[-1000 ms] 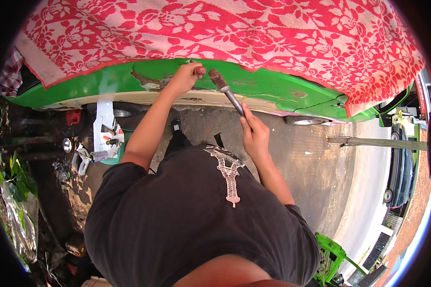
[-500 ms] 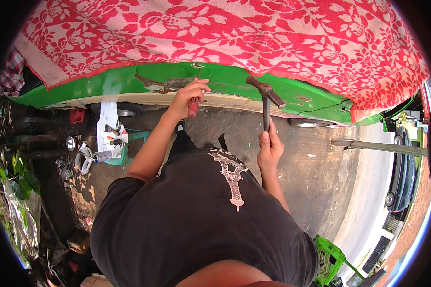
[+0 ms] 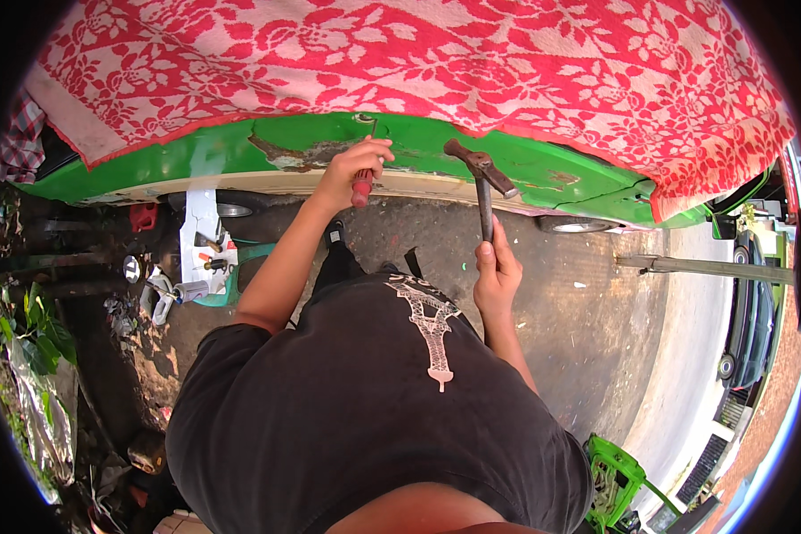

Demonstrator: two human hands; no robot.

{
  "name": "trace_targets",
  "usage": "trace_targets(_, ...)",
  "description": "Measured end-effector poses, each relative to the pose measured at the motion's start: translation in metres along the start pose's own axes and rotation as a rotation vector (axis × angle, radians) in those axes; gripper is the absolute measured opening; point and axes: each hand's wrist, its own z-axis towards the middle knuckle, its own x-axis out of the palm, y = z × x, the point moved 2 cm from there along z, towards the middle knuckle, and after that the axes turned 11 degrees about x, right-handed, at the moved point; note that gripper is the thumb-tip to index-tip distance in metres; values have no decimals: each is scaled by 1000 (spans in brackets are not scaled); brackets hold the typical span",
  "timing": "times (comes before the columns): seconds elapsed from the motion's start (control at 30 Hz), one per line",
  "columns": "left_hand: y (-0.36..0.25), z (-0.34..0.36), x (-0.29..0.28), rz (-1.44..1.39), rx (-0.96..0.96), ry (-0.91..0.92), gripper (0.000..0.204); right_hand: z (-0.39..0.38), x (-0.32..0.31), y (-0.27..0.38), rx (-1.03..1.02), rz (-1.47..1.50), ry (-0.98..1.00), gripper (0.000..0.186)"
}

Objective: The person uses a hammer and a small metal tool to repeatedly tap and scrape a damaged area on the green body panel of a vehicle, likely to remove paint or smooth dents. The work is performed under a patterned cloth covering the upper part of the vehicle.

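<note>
A green car body panel [image 3: 196, 151] stretches across in front of me, with chipped paint and a rough bare patch [image 3: 304, 157] on it. My left hand [image 3: 349, 176] is closed around a screwdriver [image 3: 361, 192]; its red handle points down toward me. The thin shaft reaches up to a small opening [image 3: 364, 118] in the panel just under the cloth; I cannot tell whether the tip is inside. To the right, my right hand [image 3: 497, 278] grips the dark handle of a hammer [image 3: 480, 162]. The hammer's rusty head is raised, apart from the screwdriver.
A red and pink floral cloth [image 3: 400, 62] drapes over the car. At left, a green stool [image 3: 231, 287] stands beside a white sheet [image 3: 198, 222] with tools on it. A wooden post [image 3: 703, 269] and a green frame-like part [image 3: 616, 485] are at right.
The hammer and my right hand have shifted slightly left. My left hand stays at nearly the same place with the screwdriver, its fingers slightly shifted.
</note>
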Motion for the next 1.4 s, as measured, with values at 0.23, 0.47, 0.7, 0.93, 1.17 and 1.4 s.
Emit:
trace_targets(0.23, -3, 2, 0, 21, 24, -3, 13, -2, 0, 5, 0, -24, 3, 40)
trace_targets(0.47, -7, 10, 4, 70, -45, 7, 16, -2, 4, 10, -26, -40, 12, 39)
trace_targets(0.7, -13, 41, 8, 85, -212, 16, 27, -6, 5, 17, -89, -59, 37, 38)
trace_targets(0.93, -8, 59, 4, 14, -315, -16, 20, 5, 16, 32, -616, -157, -29, 38)
trace_targets(1.17, 29, 8, 1, 53, -356, -53, 15, 9, 18, 34, -348, -225, 58, 37)
trace_targets(1.4, -2, -6, 5, -15, -50, 1, 18, 13, 6, 22, -134, -75, 17, 36)
